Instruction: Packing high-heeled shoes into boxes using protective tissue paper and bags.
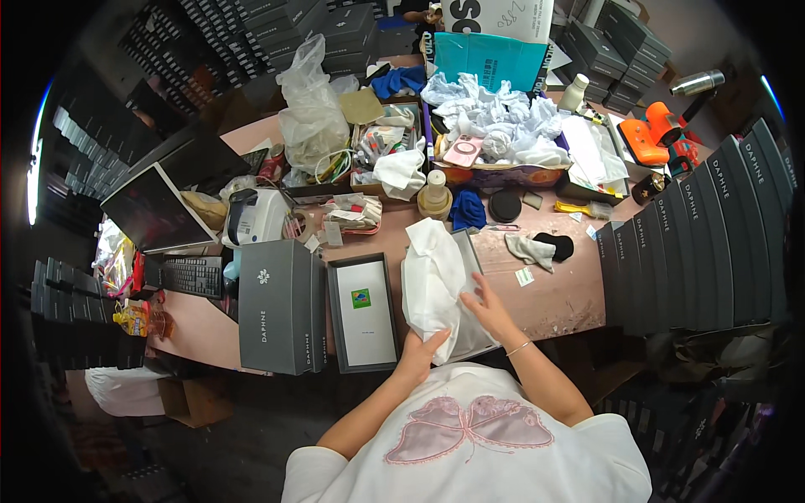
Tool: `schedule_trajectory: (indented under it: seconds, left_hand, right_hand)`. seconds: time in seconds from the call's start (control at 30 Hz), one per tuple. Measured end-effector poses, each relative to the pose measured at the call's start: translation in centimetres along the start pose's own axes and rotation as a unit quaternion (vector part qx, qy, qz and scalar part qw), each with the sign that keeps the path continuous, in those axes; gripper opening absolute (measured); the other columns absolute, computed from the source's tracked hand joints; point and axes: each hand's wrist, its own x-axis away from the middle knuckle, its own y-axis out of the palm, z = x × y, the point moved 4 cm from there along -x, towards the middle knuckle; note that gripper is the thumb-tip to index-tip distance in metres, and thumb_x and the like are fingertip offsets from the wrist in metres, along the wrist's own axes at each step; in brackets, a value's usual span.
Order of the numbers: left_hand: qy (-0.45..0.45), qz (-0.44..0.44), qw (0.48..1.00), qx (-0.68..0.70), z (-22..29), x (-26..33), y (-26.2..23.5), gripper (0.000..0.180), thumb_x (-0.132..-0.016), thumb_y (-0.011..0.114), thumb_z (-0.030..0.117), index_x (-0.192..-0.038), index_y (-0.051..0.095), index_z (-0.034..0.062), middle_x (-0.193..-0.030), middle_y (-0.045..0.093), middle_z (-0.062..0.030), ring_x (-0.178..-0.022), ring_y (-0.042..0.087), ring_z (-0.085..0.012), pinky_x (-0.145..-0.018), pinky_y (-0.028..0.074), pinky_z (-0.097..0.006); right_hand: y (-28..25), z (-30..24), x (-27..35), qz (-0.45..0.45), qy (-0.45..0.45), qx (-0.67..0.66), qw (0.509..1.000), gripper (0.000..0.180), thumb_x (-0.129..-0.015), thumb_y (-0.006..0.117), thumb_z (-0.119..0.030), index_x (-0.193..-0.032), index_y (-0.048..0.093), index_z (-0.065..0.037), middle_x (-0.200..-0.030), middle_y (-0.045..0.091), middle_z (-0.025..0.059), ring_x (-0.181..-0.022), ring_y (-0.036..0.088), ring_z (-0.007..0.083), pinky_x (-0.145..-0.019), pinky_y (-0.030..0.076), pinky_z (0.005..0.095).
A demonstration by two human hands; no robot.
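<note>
My left hand grips the lower end of a white paper-wrapped bundle, thumb on top. What the wrapping holds is hidden. The bundle lies over the left part of a grey shoe box base, whose inside shows partly at the right. At the bundle's right side my right hand is open, fingers apart, over the box; whether its fingertips touch the paper I cannot tell. Left of the bundle lies a dark grey box lid, inner side up, with a white lining and a small green sticker.
Closed grey shoe boxes stand left of the lid, and a tall row of them on the right. Behind are a carton of crumpled white paper, a black-and-grey cloth, a yellow brush, a label printer and a monitor.
</note>
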Motion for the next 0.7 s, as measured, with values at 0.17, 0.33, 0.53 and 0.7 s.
schedule_trajectory:
  seconds: [0.17, 0.33, 0.53, 0.7]
  left_hand:
    - [-0.04, -0.058, 0.984, -0.163, 1.4, 0.9, -2.4, 0.061, -0.082, 0.071, 0.01, -0.133, 0.04, 0.0003, -0.126, 0.053, -0.0101, -0.117, 0.051, -0.0189, -0.098, 0.041, -0.032]
    - [0.043, 0.032, 0.999, -0.008, 1.2, -0.1, -3.6, 0.053, -0.089, 0.065, 0.023, -0.132, 0.04, 0.0057, -0.116, 0.057, -0.0067, -0.103, 0.057, -0.018, -0.08, 0.049, -0.033]
    - [-0.039, -0.073, 0.976, 0.201, 0.9, 0.2, -3.2, 0.047, -0.093, 0.053, 0.045, -0.128, 0.044, 0.0148, -0.104, 0.061, -0.0027, -0.08, 0.062, -0.0145, -0.051, 0.047, -0.029]
    - [-0.032, -0.04, 0.997, 0.065, 2.1, -0.3, -5.2, 0.077, -0.086, 0.043, 0.069, -0.139, 0.035, 0.0142, -0.126, 0.054, -0.0087, -0.108, 0.059, -0.0211, -0.074, 0.055, -0.038]
  right_hand:
    - [0.1, -4.4, 0.2, -0.068, -0.041, -0.065, 0.995, 0.037, -0.086, 0.068, -0.027, -0.108, 0.06, 0.003, -0.085, 0.065, 0.0093, -0.074, 0.059, 0.012, -0.066, 0.049, 0.027]
    - [0.5, -8.7, 1.5, -0.044, -0.117, 0.013, 0.992, 0.019, -0.084, 0.07, -0.015, -0.089, 0.061, 0.001, -0.067, 0.06, 0.0068, -0.06, 0.052, 0.0089, -0.053, 0.045, 0.0309]
    - [4.0, -14.2, 7.0, -0.186, -0.314, 0.189, 0.911, 0.014, -0.085, 0.065, -0.015, -0.081, 0.057, -0.004, -0.075, 0.058, 0.0169, -0.069, 0.057, 0.0367, -0.06, 0.047, 0.04]
    - [1.5, -14.0, 4.8, -0.171, -0.177, 0.118, 0.962, 0.016, -0.09, 0.06, -0.017, -0.091, 0.058, -0.001, -0.077, 0.056, 0.0086, -0.065, 0.056, 0.0202, -0.06, 0.045, 0.0337]
